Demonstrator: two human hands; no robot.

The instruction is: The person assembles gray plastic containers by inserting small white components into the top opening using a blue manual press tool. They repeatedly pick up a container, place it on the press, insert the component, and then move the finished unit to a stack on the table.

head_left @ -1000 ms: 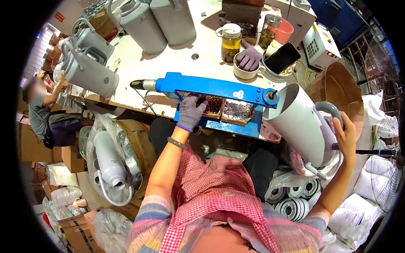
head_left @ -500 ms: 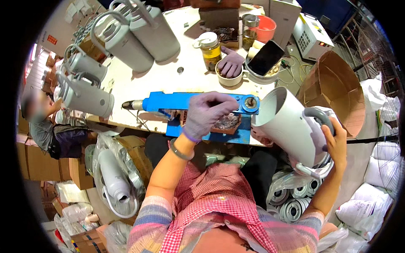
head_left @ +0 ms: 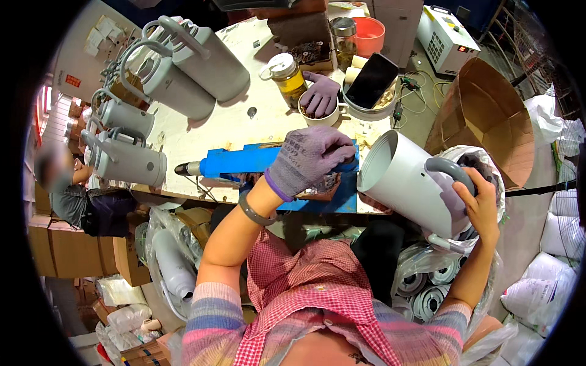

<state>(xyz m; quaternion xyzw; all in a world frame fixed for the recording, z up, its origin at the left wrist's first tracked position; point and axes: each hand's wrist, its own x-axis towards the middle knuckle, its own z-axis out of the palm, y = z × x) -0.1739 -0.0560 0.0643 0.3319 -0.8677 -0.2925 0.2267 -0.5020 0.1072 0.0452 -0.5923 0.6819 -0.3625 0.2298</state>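
Observation:
In a grey-purple knitted glove, my left hand (head_left: 311, 160) reaches over the right end of a long blue metal fixture (head_left: 241, 161) on the table. Its fingers are curled together there, and whatever they hold is hidden. My bare right hand (head_left: 479, 201) is closed round the dark grey handle of a big light-grey insulated jug (head_left: 418, 183). The jug lies tilted, its open mouth toward the fixture's right end and my gloved hand. Under the fixture a reddish box of small metal parts is partly covered by my left hand.
Several grey jugs (head_left: 174, 85) stand at the table's left. Behind the fixture are a yellow-labelled jar (head_left: 285, 76), a cup with a spare glove (head_left: 320, 100) and a phone (head_left: 373, 80) on a pot. A cardboard box (head_left: 488, 122) stands right; a person (head_left: 73, 195) sits far left.
My left hand has moved right along the blue fixture to its end, covering the round fitting there. The jug has shifted slightly left, still in my right hand. The view has shifted a little.

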